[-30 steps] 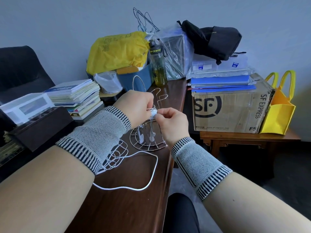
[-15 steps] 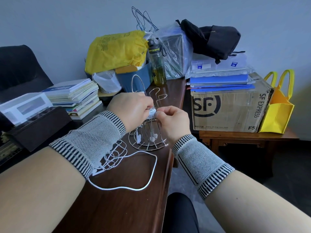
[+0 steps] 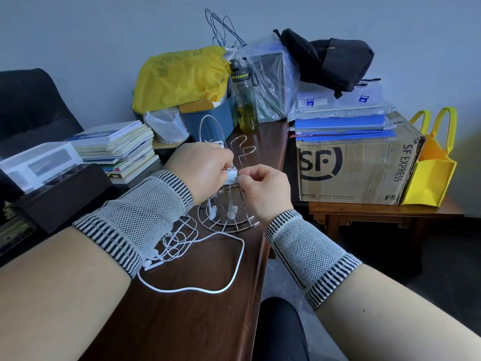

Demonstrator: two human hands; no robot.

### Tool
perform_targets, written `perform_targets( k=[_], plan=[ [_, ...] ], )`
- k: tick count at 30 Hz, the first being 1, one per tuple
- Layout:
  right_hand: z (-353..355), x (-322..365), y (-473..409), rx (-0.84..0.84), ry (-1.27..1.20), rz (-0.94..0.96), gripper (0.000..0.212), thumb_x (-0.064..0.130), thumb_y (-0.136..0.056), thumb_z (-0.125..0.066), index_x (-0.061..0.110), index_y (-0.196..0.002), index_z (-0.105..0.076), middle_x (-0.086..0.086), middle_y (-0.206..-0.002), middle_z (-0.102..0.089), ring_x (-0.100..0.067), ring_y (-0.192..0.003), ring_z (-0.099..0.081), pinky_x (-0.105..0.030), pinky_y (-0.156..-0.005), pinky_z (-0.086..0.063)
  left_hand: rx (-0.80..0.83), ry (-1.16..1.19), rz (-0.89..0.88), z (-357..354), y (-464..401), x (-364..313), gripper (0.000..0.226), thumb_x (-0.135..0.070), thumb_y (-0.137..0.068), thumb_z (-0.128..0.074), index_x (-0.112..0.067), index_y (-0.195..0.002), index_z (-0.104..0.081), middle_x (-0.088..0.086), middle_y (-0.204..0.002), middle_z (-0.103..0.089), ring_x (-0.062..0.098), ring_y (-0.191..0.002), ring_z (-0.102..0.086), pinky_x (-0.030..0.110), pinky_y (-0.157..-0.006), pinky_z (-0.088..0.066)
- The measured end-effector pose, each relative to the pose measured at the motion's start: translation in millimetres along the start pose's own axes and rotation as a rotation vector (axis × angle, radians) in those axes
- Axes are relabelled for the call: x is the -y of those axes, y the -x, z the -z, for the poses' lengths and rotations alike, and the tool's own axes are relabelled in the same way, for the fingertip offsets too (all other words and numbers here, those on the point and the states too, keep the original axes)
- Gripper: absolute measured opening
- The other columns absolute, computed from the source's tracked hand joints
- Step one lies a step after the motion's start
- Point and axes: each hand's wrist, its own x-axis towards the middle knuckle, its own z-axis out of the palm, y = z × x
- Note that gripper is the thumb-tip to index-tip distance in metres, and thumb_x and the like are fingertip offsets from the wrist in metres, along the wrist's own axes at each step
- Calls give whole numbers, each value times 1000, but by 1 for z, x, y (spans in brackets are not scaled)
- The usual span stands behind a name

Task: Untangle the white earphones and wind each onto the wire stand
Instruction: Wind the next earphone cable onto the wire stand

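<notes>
Both hands at the wire stand on the counter: left hand grip pinches the wound earphone coil, right hand grip pinches its cord, second tangled earphones lie nearby; best keep turns taut, tuck the end

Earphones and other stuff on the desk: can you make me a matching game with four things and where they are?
Things:
1. water bottle
2. SF cardboard box
3. loose earphones
4. stack of books

Places:
A. on the low side table, beside the yellow tote bag
B. tangled on the desk, by the left wrist
C. at the back of the desk, next to the yellow plastic bag
D. on the left of the desk, behind the left hand

Pairs: 1-C, 2-A, 3-B, 4-D
</notes>
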Motion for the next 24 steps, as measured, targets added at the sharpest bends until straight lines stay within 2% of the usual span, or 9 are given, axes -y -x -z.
perform_targets(
  k=[2, 5, 9, 12, 16, 21, 24],
  plan=[
    [0, 3, 2, 21, -33, -48, 22, 9, -84, -64, 24, -68, -67, 7, -64, -65, -9, -58, -59, -27, -63, -53, 16, -6, 6, 0, -1, 0, 15, -21, -91, -56, -18, -100, -67, 1, -97, -64, 24, -91, -59, 31, -69, -34],
    [0, 9, 3, 64, -258, -225, 18, 0, -86, -60, 10, -75, -69, -2, -61, -61, -12, -52, -55, -22, -50, -47, 44, -23, 9, 1, -2, -1, 12, -22, -91, -56, -20, -97, -66, 2, -96, -64, 26, -90, -58, 34, -73, -42],
    [3, 18, 3, 135, -468, -428, 19, -5, -88, -54, 4, -77, -67, -6, -63, -56, -12, -51, -49, -22, -50, -39, 60, -42, 15, 2, -4, -2, 14, -22, -92, -56, -20, -100, -67, 3, -98, -66, 27, -92, -59, 35, -74, -44],
    [6, 25, 0, 168, -494, -515, 17, -5, -87, -54, 4, -76, -63, -6, -63, -52, -11, -50, -47, -22, -50, -37, 59, -49, 22, 2, -5, -3, 15, -23, -92, -55, -21, -101, -67, 3, -99, -66, 26, -92, -60, 33, -73, -43],
    [7, 30, -7, 188, -481, -595, 19, 3, -88, -59, 9, -71, -55, -1, -56, -50, -10, -45, -47, -22, -50, -35, 64, -27, 24, 3, -6, -3, 18, -25, -94, -55, -23, -106, -69, 1, -104, -67, 24, -95, -60, 29, -71, -35],
    [7, 33, -12, 262, -457, -695, 24, 15, -89, -65, 12, -67, -56, 2, -55, -50, -9, -44, -46, -16, -46, -38, 66, 67, 69, 4, -3, 0, 14, -23, -93, -58, -23, -103, -69, -1, -98, -70, 23, -97, -62, 32, -81, -44],
    [6, 35, -13, 290, -457, -762, 25, 19, -89, -65, 12, -66, -57, 3, -55, -50, -9, -45, -48, -16, -44, -40, 64, 95, 67, 5, -1, 1, 11, -21, -92, -58, -22, -96, -68, -1, -90, -70, 23, -92, -62, 32, -79, -46]
  ],
)
